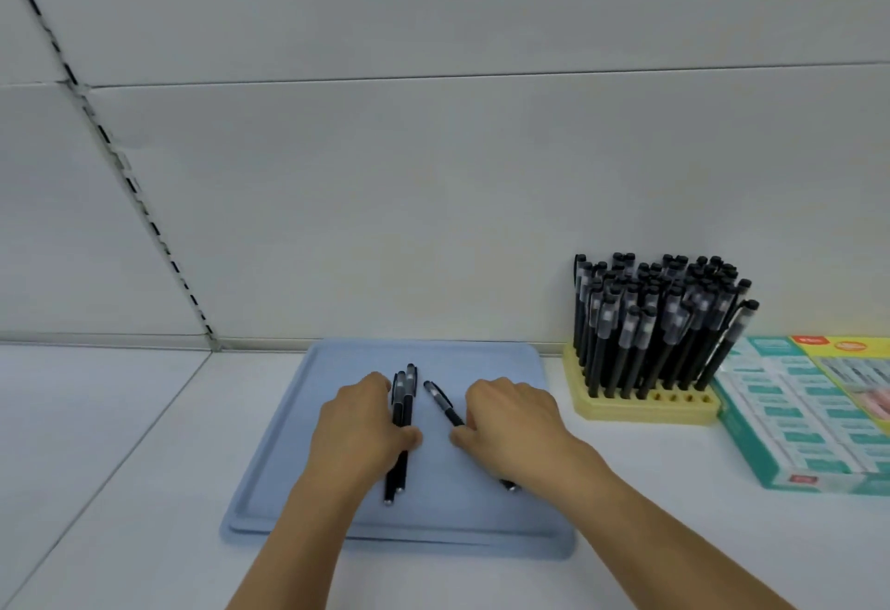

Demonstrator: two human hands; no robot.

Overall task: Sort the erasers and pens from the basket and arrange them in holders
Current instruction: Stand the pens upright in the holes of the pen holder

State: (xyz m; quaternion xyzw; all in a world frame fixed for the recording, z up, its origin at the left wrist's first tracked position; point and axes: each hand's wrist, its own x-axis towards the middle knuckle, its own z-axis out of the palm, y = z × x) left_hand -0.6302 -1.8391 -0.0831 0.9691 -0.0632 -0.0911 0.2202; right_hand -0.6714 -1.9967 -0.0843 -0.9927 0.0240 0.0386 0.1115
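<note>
We note a small bundle of black pens (403, 409) lying on the blue tray (501, 513), caps pointing to the wall, tips toward us. Our left hand (359, 431) grips this bundle, fingers curled over the barrels and thumb pressed on the near side. A single black pen (442, 401) lies slanted just right of the bundle, apart from it; our right hand (510, 426) holds it, fingers curled over its lower barrel, and its tip shows from under the wrist. Both hands rest low on the tray.

Right of the tray, well apart from the hands, stands the yellow pen holder (640, 405), densely filled with upright black pens, a few front holes open. Just beside it, at the right edge, sits the eraser box (809, 421) holding rows of wrapped erasers. All rests on a white shelf (120, 417) against a white wall.
</note>
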